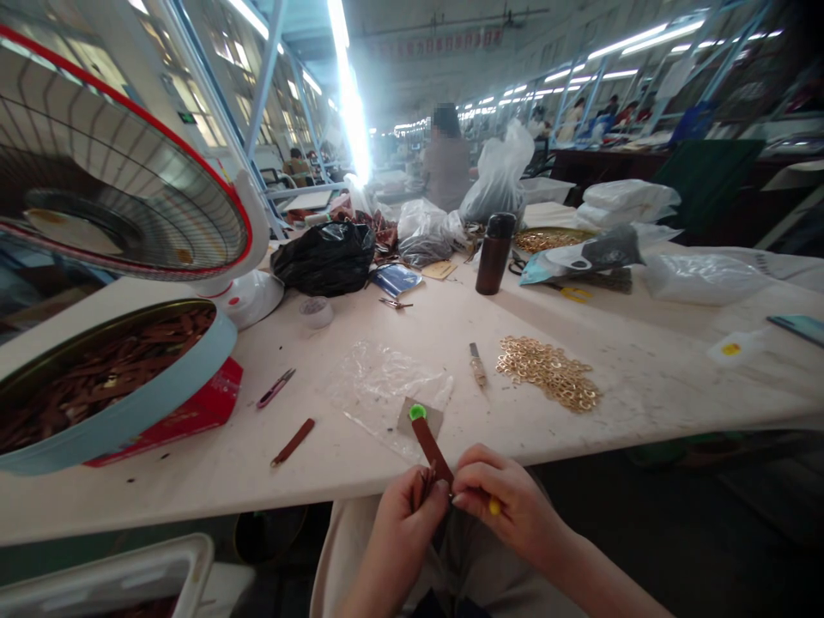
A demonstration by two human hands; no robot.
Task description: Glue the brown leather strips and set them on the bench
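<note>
Two bare hands of yours meet at the table's near edge around one flat brown strap [430,446], leathery-looking, smooth and narrow. Its long axis slants from your fingertips toward eleven o'clock, the far end pointing at a shiny green round piece [418,412], cup-like, on a square grey pad [433,418]; whether strap and green piece touch is hard to tell. Your left hand [412,506] is curled closed, thumb against the strap's near end, with more thin brown strips [420,487] bunched in its fingers. Your right hand [493,493] is closed too, thumb and forefinger pinched at that end, a rounded yellow tool end [494,506] showing between its fingers. Beyond the pad, at eleven o'clock, lies crinkled clear plastic [379,386]. At one o'clock spreads a heap of glossy gold metal rings [547,373]; at ten, a loose ringed strap [294,441].
</note>
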